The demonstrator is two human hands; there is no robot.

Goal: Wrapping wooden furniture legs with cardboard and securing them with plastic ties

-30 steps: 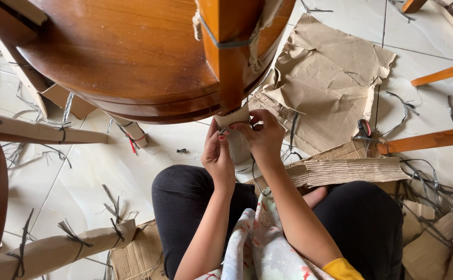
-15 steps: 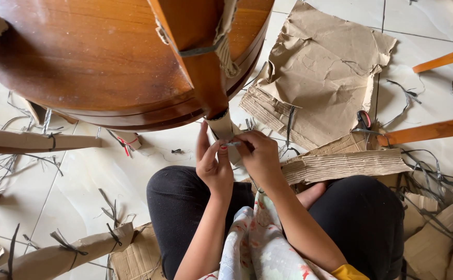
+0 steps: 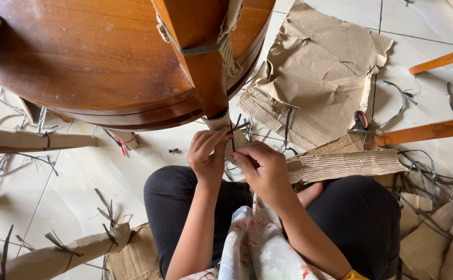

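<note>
Sitting on the tiled floor [image 3: 148,140], the person works at the lower end of a wooden table leg [image 3: 198,62]. Both hands meet just below the leg's tip, where a cardboard wrap [image 3: 221,123] is bound by a dark plastic strap [image 3: 239,127]. Left hand [image 3: 208,155] is closed, fingers pinching the strap ends against the wrap; right hand [image 3: 263,168] is closed too, thumb and forefinger gripping the strap beside the left fingertips — the two hands are touching.

Containers: none visible; packing lies loose. A torn flat cardboard sheet [image 3: 320,67] lies beyond the hands, and a corrugated strip [image 3: 346,165] rests just beside the right knee. Red-handled scissors [image 3: 360,120] lie on the cardboard edge near an orange wooden rail [image 3: 429,130]. A second strap loop [image 3: 195,49] rings the leg higher up.

Edges and room — the round tabletop's rim [image 3: 133,111] overhangs close above the hands, so clearance upward is tight. Bare tile opens to the left of the left knee, scattered with cut strap bits [image 3: 107,210]. Another wrapped leg [image 3: 34,140] lies well apart at the left edge.
</note>
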